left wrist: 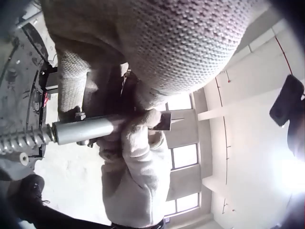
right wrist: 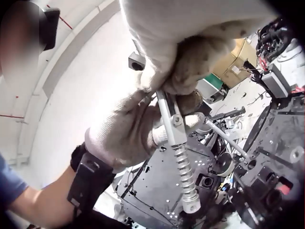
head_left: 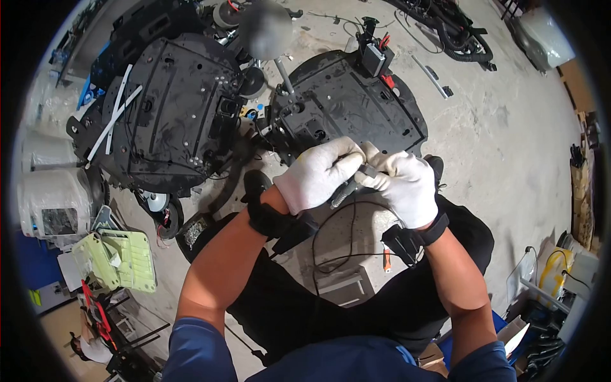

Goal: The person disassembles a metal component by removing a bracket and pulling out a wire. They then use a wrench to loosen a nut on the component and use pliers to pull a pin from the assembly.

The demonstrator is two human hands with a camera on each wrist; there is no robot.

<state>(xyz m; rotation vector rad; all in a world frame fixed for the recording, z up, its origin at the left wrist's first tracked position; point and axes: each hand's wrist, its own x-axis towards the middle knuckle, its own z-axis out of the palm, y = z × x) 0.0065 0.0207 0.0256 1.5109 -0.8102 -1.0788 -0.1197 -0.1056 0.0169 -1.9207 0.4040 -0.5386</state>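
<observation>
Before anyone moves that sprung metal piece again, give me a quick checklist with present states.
1. Left hand gripping the metal piece: ok.
2. Right hand gripping it too, beside the left: ok.
3. Both hands gloved: ok.
4. Coil spring clear of fingers: ok; its coils show bare in the right wrist view.
5. Connection under the fingertips fully seated: cannot tell; the hands cover it.
6. Space below the hands free of loose cable: not ok; a black cable loops there.

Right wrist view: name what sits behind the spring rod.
Behind the spring rod: part of the left hand and, lower, a dark panel. Whatever the rod covers is hidden.
</observation>
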